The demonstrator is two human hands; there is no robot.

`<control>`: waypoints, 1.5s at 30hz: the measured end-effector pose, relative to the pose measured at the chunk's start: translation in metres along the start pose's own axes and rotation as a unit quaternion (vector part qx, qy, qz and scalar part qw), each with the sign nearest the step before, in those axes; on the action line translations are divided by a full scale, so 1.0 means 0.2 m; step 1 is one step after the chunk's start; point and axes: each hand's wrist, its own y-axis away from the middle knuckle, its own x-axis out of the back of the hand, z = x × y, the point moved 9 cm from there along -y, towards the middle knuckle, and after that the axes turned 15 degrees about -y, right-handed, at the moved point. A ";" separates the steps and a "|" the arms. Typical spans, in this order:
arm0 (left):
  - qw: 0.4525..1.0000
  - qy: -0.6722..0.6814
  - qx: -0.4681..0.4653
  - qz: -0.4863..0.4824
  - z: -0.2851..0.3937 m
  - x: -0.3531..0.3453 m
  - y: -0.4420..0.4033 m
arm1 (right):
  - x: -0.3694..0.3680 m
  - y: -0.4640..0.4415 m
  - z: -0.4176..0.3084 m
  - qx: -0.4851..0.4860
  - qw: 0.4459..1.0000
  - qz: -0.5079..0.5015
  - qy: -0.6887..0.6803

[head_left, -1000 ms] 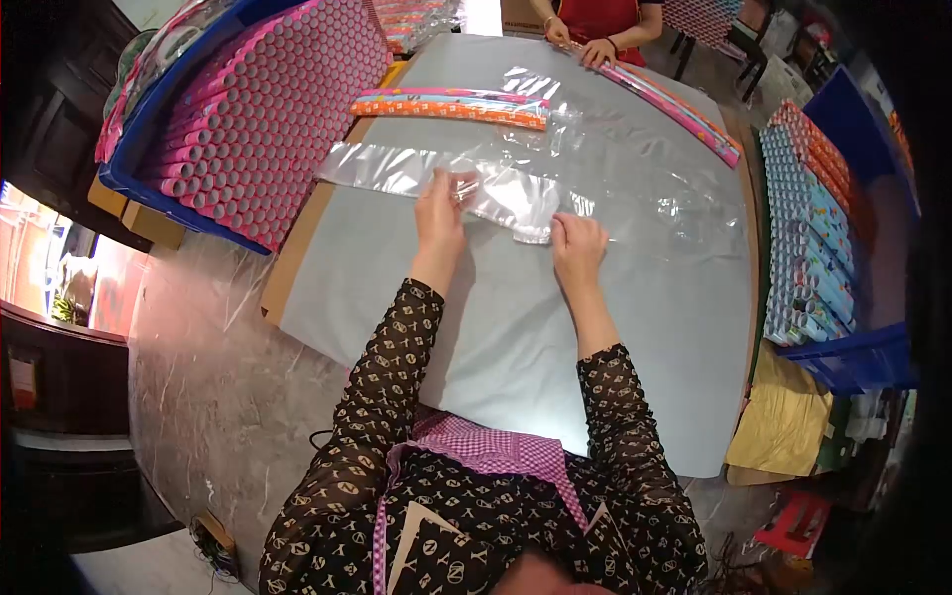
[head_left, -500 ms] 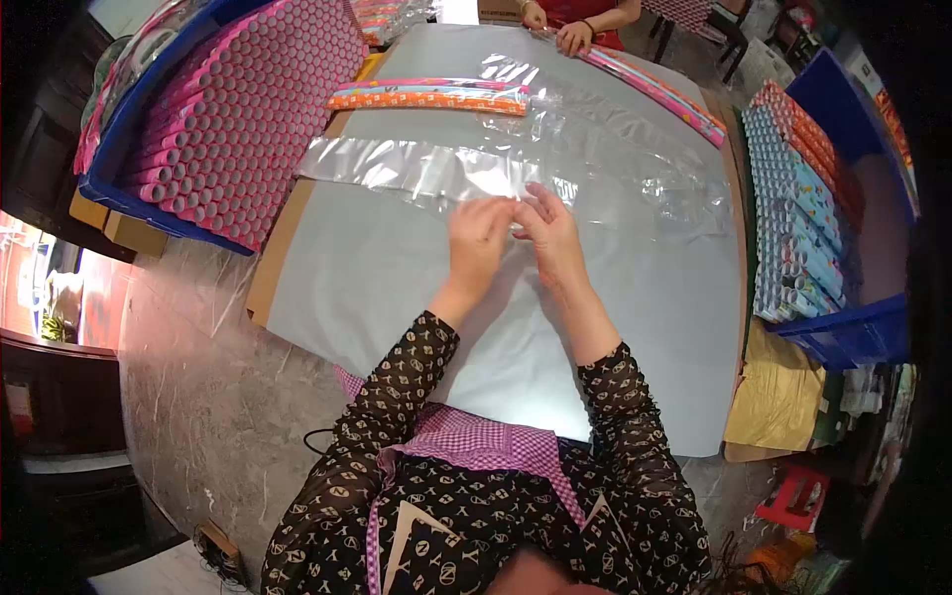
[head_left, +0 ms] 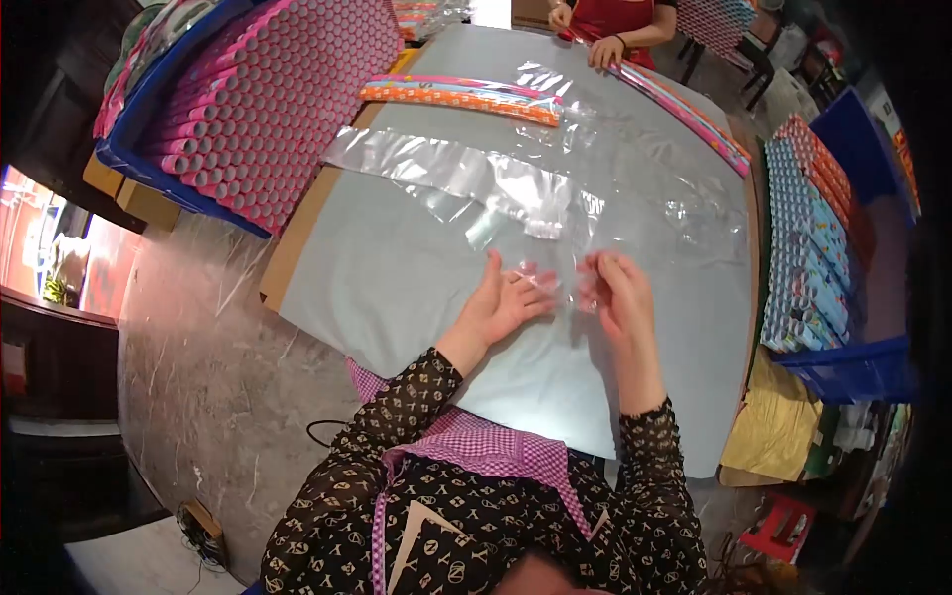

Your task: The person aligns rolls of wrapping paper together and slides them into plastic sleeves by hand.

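1. Film point(head_left: 484, 228), thin and clear, lies just past the left hand point(head_left: 506, 305) and seems to reach between it and the right hand point(head_left: 623, 293). It is so see-through that a finger could miss its edge.

2. The left hand is spread out, palm up, with no fist made. Film seems to be near its fingertips. With no firm grip there, the film could slip away.

3. The right hand has its fingers curled in, as if to pinch. I can't tell if they hold the film. A hard pull there could rip it, because it is so thin.

4. A shiny strip point(head_left: 397, 164) lies past the left hand, close to the film. Plastic likes to cling, so a tug could drag both along and make wrinkles.

5. Bright rolls point(head_left: 456, 99) lie farther past the left hand, with clear plastic by one end. If that plastic gets pulled, the rolls could turn or slide on the gray cover point(head_left: 684, 377).

6. Well past the right hand, a co-worker's hand point(head_left: 606, 52) is at more rolls point(head_left: 689, 119). A big sideways tug on the cover could bump those too.
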 end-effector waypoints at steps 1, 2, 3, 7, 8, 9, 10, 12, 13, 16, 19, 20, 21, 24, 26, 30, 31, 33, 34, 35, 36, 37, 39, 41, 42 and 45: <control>0.998 0.058 -0.020 -0.003 0.04 0.02 -0.03 | 0.01 0.05 0.00 -0.020 1.000 0.018 0.001; 0.993 0.116 -0.039 -0.005 0.08 0.05 -0.06 | 0.04 0.10 0.01 -0.040 0.999 0.036 0.002; 0.989 0.129 -0.066 0.010 0.14 0.06 -0.06 | 0.06 0.16 -0.01 -0.043 0.999 0.033 0.003; 0.967 0.189 -0.153 0.073 0.42 0.25 -0.01 | 0.21 0.31 -0.08 -0.031 0.997 0.004 0.063; 0.963 0.196 -0.181 0.045 0.49 0.31 0.00 | 0.27 0.33 -0.09 -0.029 0.997 0.003 0.069; 0.957 0.202 -0.209 0.017 0.56 0.35 0.02 | 0.38 0.32 -0.09 -0.003 0.998 -0.001 0.060; 0.955 0.194 -0.222 -0.020 0.63 0.34 0.07 | 0.41 0.34 -0.10 -0.005 0.998 -0.001 0.059; 0.951 0.172 -0.257 0.005 0.76 0.37 0.16 | 0.47 0.35 -0.14 0.025 0.998 0.011 0.051; 0.945 0.158 -0.279 0.068 0.81 0.42 0.22 | 0.51 0.36 -0.14 0.023 0.999 0.020 0.038; 0.940 0.037 -0.337 -0.042 1.00 0.44 0.36 | 0.59 0.39 -0.18 0.044 0.995 0.068 0.050; 0.928 0.052 -0.370 0.016 1.11 0.60 0.49 | 0.64 0.38 -0.19 0.055 0.992 0.076 0.085; 0.928 0.051 -0.370 0.017 1.14 0.63 0.54 | 0.65 0.37 -0.18 0.054 0.992 0.076 0.084; 0.925 0.022 -0.378 0.015 1.18 0.65 0.59 | 0.67 0.36 -0.19 0.077 0.988 0.090 0.096; 0.919 0.001 -0.391 0.041 1.27 0.74 0.71 | 0.72 0.34 -0.19 0.102 0.982 0.111 0.116; 0.920 -0.038 -0.386 0.061 1.30 0.84 0.78 | 0.72 0.34 -0.19 0.105 0.980 0.117 0.125; 0.917 -0.066 -0.374 0.126 1.35 0.96 0.88 | 0.66 0.31 -0.15 0.078 0.971 0.098 0.202; 0.916 -0.072 -0.371 0.132 1.37 0.98 0.90 | 0.66 0.30 -0.13 0.065 0.969 0.093 0.219; 0.913 -0.059 -0.359 0.182 1.39 1.05 0.92 | 0.63 0.27 -0.12 0.050 0.970 0.103 0.216; 0.907 -0.046 -0.349 0.231 1.39 1.10 0.94 | 0.62 0.27 -0.11 0.037 0.970 0.110 0.214; 0.905 -0.031 -0.337 0.259 1.40 1.13 0.95 | 0.61 0.27 -0.10 0.030 0.970 0.113 0.215; 0.905 -0.029 -0.333 0.264 1.40 1.12 0.95 | 0.59 0.27 -0.10 0.035 0.975 0.120 0.185; 0.892 -0.015 -0.336 0.301 1.40 1.13 0.97 | 0.59 0.27 -0.09 0.041 0.979 0.126 0.155; 0.886 -0.032 -0.340 0.313 1.41 1.12 0.99 | 0.63 0.25 -0.08 0.033 0.979 0.131 0.150; 0.878 -0.020 -0.338 0.339 1.41 1.14 1.01 | 0.69 0.23 -0.07 0.026 0.979 0.140 0.146; 0.869 -0.010 -0.339 0.360 1.41 1.13 1.02 | 0.71 0.22 -0.08 0.023 0.976 0.144 0.160; 0.902 -0.045 -0.312 0.295 1.52 1.35 1.07 | 0.68 0.22 -0.13 0.039 0.955 0.172 0.240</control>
